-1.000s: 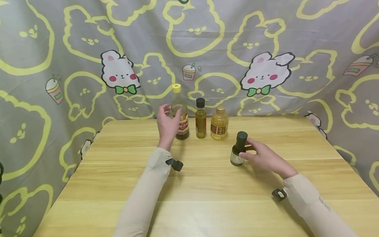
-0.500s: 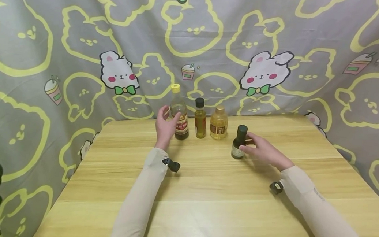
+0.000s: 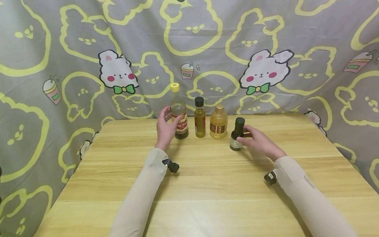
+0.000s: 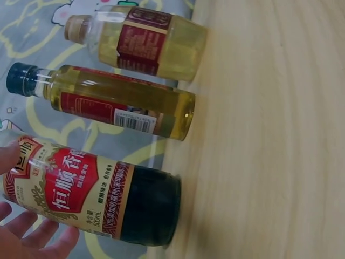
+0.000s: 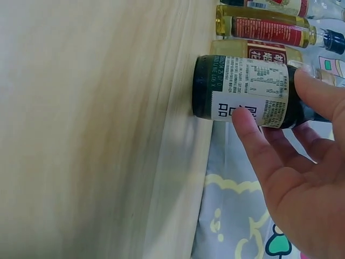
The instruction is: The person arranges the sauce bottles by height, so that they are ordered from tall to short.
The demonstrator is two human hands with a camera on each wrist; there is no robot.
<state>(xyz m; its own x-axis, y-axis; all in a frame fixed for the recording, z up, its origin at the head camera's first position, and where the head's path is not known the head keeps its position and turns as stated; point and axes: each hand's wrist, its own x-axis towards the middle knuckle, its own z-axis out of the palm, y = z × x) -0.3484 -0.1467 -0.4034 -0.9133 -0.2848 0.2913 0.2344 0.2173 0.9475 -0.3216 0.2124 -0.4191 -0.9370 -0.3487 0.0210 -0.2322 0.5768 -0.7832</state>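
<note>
My left hand (image 3: 166, 129) is beside a tall vinegar bottle (image 3: 181, 127) with a yellow cap and red label. Its thumb overlaps the bottle's front, and its loosely spread fingers lie along the left side. In the left wrist view the fingertips (image 4: 66, 237) come right up to the label's edge. My right hand (image 3: 260, 141) holds a small dark bottle (image 3: 237, 136) with a black cap between thumb and fingers. The right wrist view shows one finger on its pale label (image 5: 253, 91) and the thumb near the shoulder. Both bottles are upright.
Between the hands stand a slim oil bottle (image 3: 200, 123) with a black cap and a squat bottle (image 3: 218, 126) of pale yellow liquid. Together with the others they form a row near the back of the wooden table (image 3: 204, 193). A patterned cloth (image 3: 156, 20) hangs behind.
My right hand has slid the dark bottle away from me and slightly left, toward the row. The left hand has moved only slightly, and the vinegar bottle has stayed in place.
</note>
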